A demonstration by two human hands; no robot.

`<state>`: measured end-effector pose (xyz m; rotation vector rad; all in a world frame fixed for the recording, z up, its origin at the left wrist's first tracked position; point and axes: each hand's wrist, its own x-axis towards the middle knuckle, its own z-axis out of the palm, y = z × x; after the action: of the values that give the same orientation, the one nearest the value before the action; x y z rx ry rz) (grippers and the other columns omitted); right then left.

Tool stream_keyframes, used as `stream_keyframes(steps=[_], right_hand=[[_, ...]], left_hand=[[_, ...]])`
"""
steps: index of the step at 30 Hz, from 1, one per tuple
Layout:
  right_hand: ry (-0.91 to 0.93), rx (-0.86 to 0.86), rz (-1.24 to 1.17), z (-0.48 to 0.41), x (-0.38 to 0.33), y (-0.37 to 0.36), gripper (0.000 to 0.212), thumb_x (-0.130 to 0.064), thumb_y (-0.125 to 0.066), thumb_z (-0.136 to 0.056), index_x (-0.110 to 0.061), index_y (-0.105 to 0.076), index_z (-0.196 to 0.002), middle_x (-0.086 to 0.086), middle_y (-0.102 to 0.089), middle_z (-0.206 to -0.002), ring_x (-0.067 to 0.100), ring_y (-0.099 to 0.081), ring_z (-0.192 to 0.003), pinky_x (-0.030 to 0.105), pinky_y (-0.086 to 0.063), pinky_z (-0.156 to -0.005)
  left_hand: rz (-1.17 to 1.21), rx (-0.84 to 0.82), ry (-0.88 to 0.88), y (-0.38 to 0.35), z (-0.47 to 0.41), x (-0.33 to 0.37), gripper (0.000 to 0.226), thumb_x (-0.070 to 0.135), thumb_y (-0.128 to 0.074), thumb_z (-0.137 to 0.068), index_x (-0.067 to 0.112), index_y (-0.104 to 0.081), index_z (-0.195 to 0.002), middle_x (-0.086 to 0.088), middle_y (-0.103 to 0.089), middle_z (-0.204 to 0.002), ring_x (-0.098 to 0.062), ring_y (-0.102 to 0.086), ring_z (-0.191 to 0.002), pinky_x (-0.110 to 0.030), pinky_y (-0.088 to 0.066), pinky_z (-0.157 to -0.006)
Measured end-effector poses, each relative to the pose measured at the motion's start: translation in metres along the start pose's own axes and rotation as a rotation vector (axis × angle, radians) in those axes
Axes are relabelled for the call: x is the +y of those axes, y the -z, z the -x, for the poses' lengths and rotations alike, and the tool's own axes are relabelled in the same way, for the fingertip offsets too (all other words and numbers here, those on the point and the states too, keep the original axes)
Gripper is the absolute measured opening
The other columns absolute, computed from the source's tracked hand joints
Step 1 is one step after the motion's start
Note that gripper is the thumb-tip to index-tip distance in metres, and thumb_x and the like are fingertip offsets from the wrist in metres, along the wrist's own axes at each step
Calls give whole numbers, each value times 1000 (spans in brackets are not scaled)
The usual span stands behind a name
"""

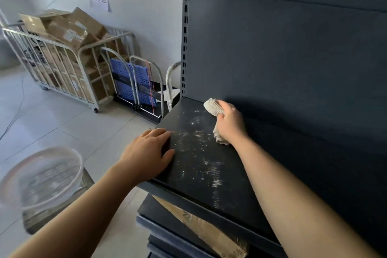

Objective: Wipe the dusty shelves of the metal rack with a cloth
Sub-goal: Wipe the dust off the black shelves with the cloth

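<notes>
Matt dark metal shelf (209,165) w/ dust; ribbed beige cloth (213,107); clear glossy plastic tub (39,176).

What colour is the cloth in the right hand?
Beige, with a ribbed texture: the cloth, best seen in the head view.

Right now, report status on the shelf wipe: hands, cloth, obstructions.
Right hand shut on cloth, near back of shelf. Left hand flat on shelf's left edge. White dust remains mid-shelf. Nothing else on it.

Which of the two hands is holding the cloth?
The right hand, far back on the shelf, grips the cloth; the left hand rests empty at the shelf's edge.
</notes>
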<state>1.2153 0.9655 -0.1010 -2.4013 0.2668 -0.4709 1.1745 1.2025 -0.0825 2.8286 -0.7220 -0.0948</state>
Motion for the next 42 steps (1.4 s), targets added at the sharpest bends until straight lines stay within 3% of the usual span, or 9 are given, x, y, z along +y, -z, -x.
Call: stream_keyframes(steps=[11,17,20,23,26,29,33,38,42], right_hand=[[137,-293,119,-47,-32,-44,49,-3,-42,-89,-19,-50,-135,7,-49,-142,27,-46,-128,31,-36,-106],[245,-442,-40,-9,-48,-45,51,0,-46,-82,-27,-59,-124,0,-60,-130,17,-56,-117,22,-40,-96],[206,-579,-269,0,-45,-26,48,6,-54,-80,-25,-65,-115,-3,-69,-112,12,-62,-106,21,-43,-96],[73,-335,-362,-6,-33,3,44,6,-54,-81,-23,-66,-112,-4,-68,-104,10,-61,-96,14,-44,-83],[-6,-134,-53,-8,-12,10,49,5,-45,-82,-15,-60,-124,5,-65,-120,18,-59,-108,14,-41,-82],[-12,-168,120,4,-13,-6,54,5,-40,-84,-13,-53,-133,9,-53,-138,25,-50,-124,22,-36,-97],[108,-241,148,22,-38,-22,53,1,-40,-85,-16,-51,-134,8,-51,-140,25,-48,-127,24,-35,-103],[192,-438,-123,55,-66,-19,51,6,-46,-82,-18,-60,-125,2,-62,-128,13,-55,-117,17,-38,-97],[-20,-88,-141,60,-41,29,48,6,-48,-81,-18,-63,-121,0,-67,-114,15,-61,-106,16,-40,-82]], left_hand=[[72,12,62,-1,8,-14,56,45,-43,-96,19,-38,-144,2,-31,-155,-15,-27,-142,-27,-21,-115],[87,-12,66,-2,8,-16,59,47,-43,-95,22,-32,-148,3,-26,-157,-15,-25,-144,-30,-23,-116],[111,-2,61,1,14,-19,56,45,-47,-94,22,-38,-144,5,-32,-154,-15,-34,-139,-32,-30,-113],[107,19,81,3,23,-24,57,46,-47,-93,22,-38,-143,6,-35,-152,-16,-37,-136,-33,-33,-111],[73,18,95,2,30,-25,61,49,-45,-94,21,-32,-147,4,-32,-154,-18,-35,-138,-34,-31,-113],[84,22,97,0,34,-24,59,49,-43,-94,20,-35,-145,4,-33,-153,-18,-36,-137,-35,-31,-113],[81,34,86,0,40,-23,54,48,-43,-94,18,-42,-140,3,-38,-150,-19,-40,-134,-35,-33,-111],[61,21,44,-1,45,-31,46,50,-43,-93,20,-53,-126,1,-49,-139,-18,-50,-123,-36,-43,-104],[41,17,16,0,45,-36,37,49,-44,-93,19,-58,-110,1,-56,-125,-19,-54,-109,-37,-49,-93]])
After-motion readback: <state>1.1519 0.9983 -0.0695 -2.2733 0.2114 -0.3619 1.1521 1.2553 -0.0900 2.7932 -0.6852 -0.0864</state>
